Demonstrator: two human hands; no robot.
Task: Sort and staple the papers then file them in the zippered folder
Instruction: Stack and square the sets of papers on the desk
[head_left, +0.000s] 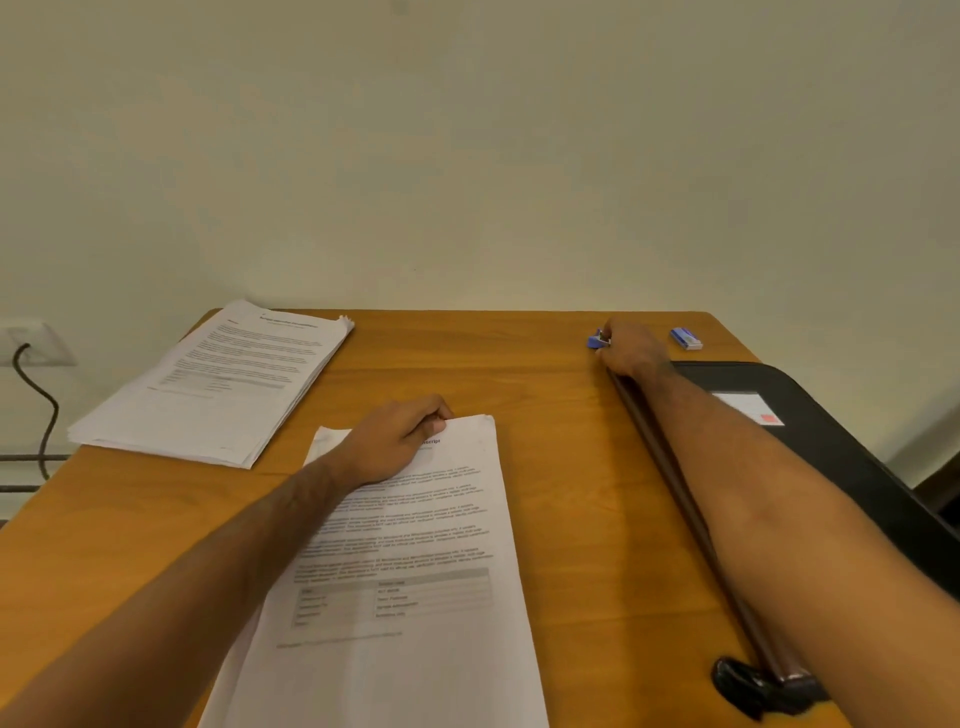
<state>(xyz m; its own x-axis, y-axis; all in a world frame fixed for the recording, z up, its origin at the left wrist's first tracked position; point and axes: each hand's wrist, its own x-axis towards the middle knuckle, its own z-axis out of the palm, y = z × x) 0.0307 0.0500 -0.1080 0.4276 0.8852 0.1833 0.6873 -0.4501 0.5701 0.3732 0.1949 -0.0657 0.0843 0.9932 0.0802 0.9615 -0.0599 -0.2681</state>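
- Your left hand (397, 441): rests on the top end of the white printed sheets (415, 571) lying in the middle of the wooden tabletop (545, 415); fingers curled together over the sheets' far edge, thumb tucked against the paper, so the hand grips that edge
- White printed sheets: a thin set, long side running from the near edge toward the middle of the tabletop, a second sheet's corner showing out at the upper left under your wrist
- Your right hand (631, 345): reached out near the far right corner of the tabletop, fingers curled round a small blue stapler (597, 340), of which only the tip shows past the knuckles
- Black zippered folder (810, 415): lies closed along the right edge of the tabletop, under your right forearm, a white label with a red patch on its cover, a black zip pull near the near edge
- Thick white stack of printed papers (218, 384): at the far left corner, its corner overhanging the left edge, well apart from the sheets you hold
- Small blue and white box (687, 338): at the far right corner, just beside your right hand; contents cannot be told
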